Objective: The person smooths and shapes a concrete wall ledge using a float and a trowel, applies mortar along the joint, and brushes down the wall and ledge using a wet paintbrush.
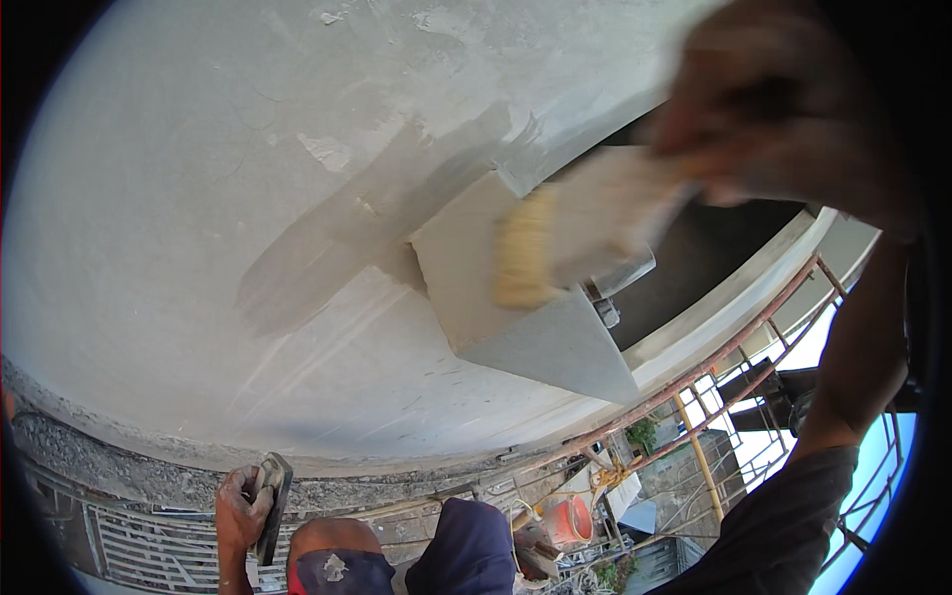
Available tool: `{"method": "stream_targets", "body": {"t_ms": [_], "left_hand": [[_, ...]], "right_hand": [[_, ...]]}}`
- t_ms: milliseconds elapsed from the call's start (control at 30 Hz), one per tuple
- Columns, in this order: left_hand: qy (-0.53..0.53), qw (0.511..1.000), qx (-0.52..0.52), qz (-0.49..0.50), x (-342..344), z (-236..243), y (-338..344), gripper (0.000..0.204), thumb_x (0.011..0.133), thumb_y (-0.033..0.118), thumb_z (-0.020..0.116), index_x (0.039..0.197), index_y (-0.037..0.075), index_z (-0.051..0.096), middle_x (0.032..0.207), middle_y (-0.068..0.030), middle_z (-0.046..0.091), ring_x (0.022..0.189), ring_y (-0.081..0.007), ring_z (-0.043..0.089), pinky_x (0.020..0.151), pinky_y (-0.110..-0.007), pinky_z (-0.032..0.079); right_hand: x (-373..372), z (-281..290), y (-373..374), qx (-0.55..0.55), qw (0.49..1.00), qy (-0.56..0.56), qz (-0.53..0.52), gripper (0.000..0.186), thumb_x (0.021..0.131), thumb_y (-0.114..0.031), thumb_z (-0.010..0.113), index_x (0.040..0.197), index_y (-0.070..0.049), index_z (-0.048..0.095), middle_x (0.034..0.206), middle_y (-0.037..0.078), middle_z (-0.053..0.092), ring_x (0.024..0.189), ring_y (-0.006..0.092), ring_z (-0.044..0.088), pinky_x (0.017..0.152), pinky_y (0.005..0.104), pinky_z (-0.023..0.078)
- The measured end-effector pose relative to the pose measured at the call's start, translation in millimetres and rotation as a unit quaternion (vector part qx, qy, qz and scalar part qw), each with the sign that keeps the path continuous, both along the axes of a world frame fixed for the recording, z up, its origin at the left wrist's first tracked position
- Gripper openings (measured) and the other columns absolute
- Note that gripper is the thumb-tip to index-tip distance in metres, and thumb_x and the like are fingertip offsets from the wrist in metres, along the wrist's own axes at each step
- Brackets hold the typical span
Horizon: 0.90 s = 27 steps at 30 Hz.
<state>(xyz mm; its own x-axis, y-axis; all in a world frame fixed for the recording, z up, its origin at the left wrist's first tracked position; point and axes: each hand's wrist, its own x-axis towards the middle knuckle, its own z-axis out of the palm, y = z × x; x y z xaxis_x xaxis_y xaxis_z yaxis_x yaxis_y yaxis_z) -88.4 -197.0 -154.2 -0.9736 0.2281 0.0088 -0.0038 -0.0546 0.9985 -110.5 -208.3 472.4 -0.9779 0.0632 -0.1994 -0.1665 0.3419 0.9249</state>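
Observation:
My right hand, smeared by motion, grips a wide brush with pale yellow bristles at the upper right. The bristles overlap a grey plastered block that juts from the wall; whether they touch it I cannot tell. Left of the block, a darker, damp-looking patch marks the grey plastered wall. Low on the left, my left hand is closed around a flat plastering float, held beside my knee and away from the wall.
A dark recess opens behind the brush, with a small metal fitting at the block's edge. Scaffold pipes run along the right. Slatted metal planking lies at lower left. A red bucket stands far below.

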Motion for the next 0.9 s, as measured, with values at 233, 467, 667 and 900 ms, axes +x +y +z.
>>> {"method": "stream_targets", "body": {"t_ms": [233,467,667,900], "left_hand": [[-0.015,1.0,0.021,-0.017,-4,-6,2,0.024,0.073,0.01,0.062,0.092,-0.005,0.063,0.078,-0.015,0.063,0.066,-0.0209,0.061,0.064,-0.032,0.049],[0.029,0.999,-0.006,-0.021,-7,-2,-4,0.024,0.078,0.007,0.062,0.098,-0.006,0.059,0.076,-0.0094,0.064,0.067,-0.0136,0.06,0.063,-0.028,0.049],[0.015,1.0,-0.025,-0.013,-2,5,-10,0.026,0.076,0.009,0.063,0.097,-0.006,0.061,0.078,-0.0122,0.064,0.067,-0.0181,0.061,0.064,-0.031,0.049],[0.057,0.997,-0.053,-0.007,1,3,-7,0.024,0.078,0.008,0.063,0.097,-0.005,0.062,0.078,-0.0105,0.066,0.069,-0.015,0.062,0.065,-0.03,0.05]], "right_hand": [[43,30,66,-0.322,0.939,0.08,0.09,0.052,0.076,-0.045,0.076,0.099,0.0,0.064,0.085,0.005,0.06,0.073,0.0089,0.056,0.064,0.0234,0.043],[34,-79,172,-0.513,0.83,0.145,0.162,0.04,0.083,-0.034,0.073,0.107,-0.002,0.066,0.082,0.002,0.061,0.07,0.0081,0.056,0.062,0.024,0.045],[59,-67,210,-0.562,0.805,0.145,0.125,0.036,0.084,-0.031,0.071,0.106,-0.002,0.068,0.074,0.002,0.062,0.064,0.01,0.056,0.058,0.0256,0.044],[95,-38,219,-0.572,0.787,0.196,0.12,0.043,0.08,-0.038,0.073,0.105,-0.004,0.068,0.073,0.002,0.061,0.06,0.0098,0.053,0.052,0.026,0.039]]}}
